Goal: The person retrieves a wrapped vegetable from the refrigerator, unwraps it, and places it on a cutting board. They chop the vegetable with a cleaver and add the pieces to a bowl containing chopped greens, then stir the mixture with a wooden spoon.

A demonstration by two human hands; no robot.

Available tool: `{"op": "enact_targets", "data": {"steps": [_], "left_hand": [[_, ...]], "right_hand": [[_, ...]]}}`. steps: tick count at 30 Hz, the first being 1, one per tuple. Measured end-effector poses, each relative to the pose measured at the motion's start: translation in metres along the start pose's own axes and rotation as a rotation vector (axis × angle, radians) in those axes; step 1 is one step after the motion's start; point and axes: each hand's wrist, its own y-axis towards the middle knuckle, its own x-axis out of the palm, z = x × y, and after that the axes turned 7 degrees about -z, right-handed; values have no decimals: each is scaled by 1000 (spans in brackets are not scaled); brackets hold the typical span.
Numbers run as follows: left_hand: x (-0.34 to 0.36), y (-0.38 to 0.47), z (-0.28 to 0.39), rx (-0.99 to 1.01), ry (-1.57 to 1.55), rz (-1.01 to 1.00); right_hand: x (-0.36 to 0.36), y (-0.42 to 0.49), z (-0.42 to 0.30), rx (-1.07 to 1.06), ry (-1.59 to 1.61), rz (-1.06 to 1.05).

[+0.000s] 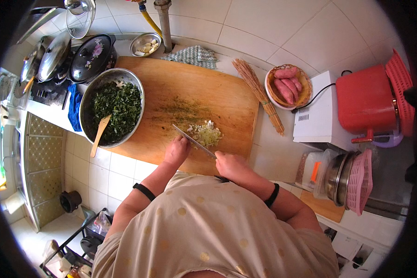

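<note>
My right hand (232, 164) grips the handle of a kitchen knife (196, 141), whose blade slants up and left over a wooden cutting board (229, 93). At the blade's near side is my left hand (178, 152), fingers curled against or right beside the metal; whether they pinch it is hidden. Just beyond the knife lies a small heap of finely chopped, pale green-white vegetable (208, 135). Dark green crumbs stain the middle of the board. On its left part stands a large metal bowl (139, 81) of chopped leafy greens (118, 100), with a wooden spatula (100, 135) leaning on the rim.
Behind the board are a small metal bowl (133, 44) of what look like peeled garlic cloves and a checked cloth (194, 56). To the right lie a straw whisk brush (260, 93) and a basket (307, 81) of sweet potatoes. Lidded pots (92, 57) stand at left.
</note>
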Motion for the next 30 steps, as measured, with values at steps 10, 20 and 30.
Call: {"op": "enact_targets", "data": {"steps": [10, 20, 30], "left_hand": [[-6, -6, 0, -48, 79, -85], [0, -6, -1, 30, -16, 25], [-20, 19, 1, -27, -2, 48]], "right_hand": [[16, 11, 19, -14, 96, 108], [27, 16, 2, -10, 56, 63], [-3, 6, 5, 26, 73, 179]]}}
